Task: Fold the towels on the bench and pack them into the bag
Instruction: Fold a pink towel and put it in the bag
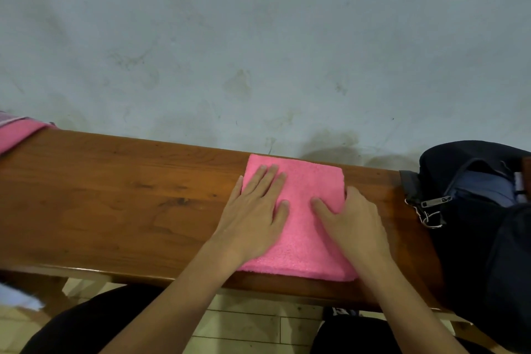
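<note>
A pink towel (307,181), folded into a thick rectangle, lies across the wooden bench (115,204) right of centre. My left hand (255,210) lies flat on its left half with fingers straight and spread. My right hand (350,218) grips the towel's right edge: thumb on top, fingers curled over the side. A dark navy bag (474,210) stands open at the bench's right end, a blue lining visible inside. Another pink towel (17,132) lies at the far left end of the bench.
A pale, stained wall (258,37) rises directly behind the bench. A bag strap with metal clips (428,210) hangs beside the towel. My dark-clothed legs (86,325) are below the front edge, over a tiled floor.
</note>
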Motion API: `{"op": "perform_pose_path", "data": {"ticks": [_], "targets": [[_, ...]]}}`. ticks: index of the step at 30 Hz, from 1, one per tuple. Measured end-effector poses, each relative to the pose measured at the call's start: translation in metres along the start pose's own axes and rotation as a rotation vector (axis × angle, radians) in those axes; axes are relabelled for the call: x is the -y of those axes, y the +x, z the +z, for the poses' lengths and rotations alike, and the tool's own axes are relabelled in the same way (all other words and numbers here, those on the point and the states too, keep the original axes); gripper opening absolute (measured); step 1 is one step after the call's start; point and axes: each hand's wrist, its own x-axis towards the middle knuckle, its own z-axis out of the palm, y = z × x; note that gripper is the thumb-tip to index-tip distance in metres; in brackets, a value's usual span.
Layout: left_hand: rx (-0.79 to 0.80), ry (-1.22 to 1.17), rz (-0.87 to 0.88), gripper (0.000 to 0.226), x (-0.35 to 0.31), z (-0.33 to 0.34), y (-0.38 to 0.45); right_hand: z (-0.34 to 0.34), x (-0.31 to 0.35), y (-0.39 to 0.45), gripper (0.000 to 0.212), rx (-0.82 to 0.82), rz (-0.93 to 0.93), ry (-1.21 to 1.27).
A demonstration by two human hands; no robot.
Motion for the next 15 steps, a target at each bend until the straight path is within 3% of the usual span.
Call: {"op": "perform_pose_path", "data": {"ticks": [2, 6, 9, 15], "targets": [[-0.015, -0.016, -0.001, 0.058, 0.000, 0.001, 0.000, 0.001, -0.004, 0.005, 0.038, 0.020, 0.018, 0.118], [-0.153, -0.137, -0.024, 0.057, -0.004, -0.004, -0.002, -0.002, -0.005, 0.009, 0.033, 0.022, 0.012, 0.302], [-0.254, -0.167, -0.138, 0.055, -0.010, -0.011, -0.005, -0.004, -0.004, 0.005, 0.019, 0.061, -0.097, 0.382], [-0.167, -0.206, -0.317, 0.057, -0.006, -0.023, -0.007, -0.004, -0.009, 0.004, 0.021, 0.080, -0.261, 0.329]]}}
